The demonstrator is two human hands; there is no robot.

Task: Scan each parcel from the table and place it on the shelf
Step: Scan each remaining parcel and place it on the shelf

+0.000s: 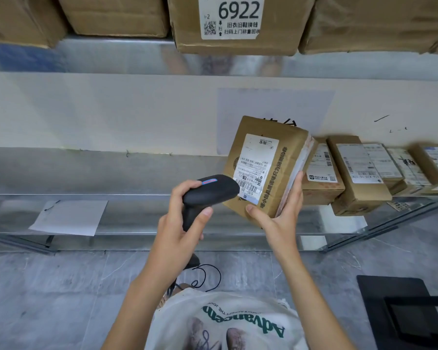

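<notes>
progress: mid-run, by my read; a row of labelled cardboard parcels (359,173) already sits at the right end of the metal shelf (137,173); how many parcels are left on the surface cannot be told, the surface itself is out of view
current step: scan of one parcel, judged from scanner head aimed at its label; placement of this one not yet done
parcel in hand (266,165): brown cardboard box, tilted, label face toward the camera; held in the air just in front of the shelf, immediately left of the shelved row; white shipping label (257,165) with the barcode at its lower end, near the scanner nose
left hand (180,223): fingers wrapped round the grip of the black handheld barcode scanner (210,190); thumb lies across the front of the grip; scanner head almost touching the label's barcode corner; coiled cable (205,276) hangs below
right hand (281,213): holds the parcel from below and the right side; thumb pressed on the lower label-face edge, fingers extended up the right side face; a clamp, not a wrap
shelf space: long bare stretch left of the row, apart from a loose white sheet (68,218) at the front lip; plenty of room for this box, I'd say
upper shelf: large cartons, one labelled 6922 (238,21); not part of the current move
remaining: confirm read; set box beside the row; repeat for any parcels left
</notes>
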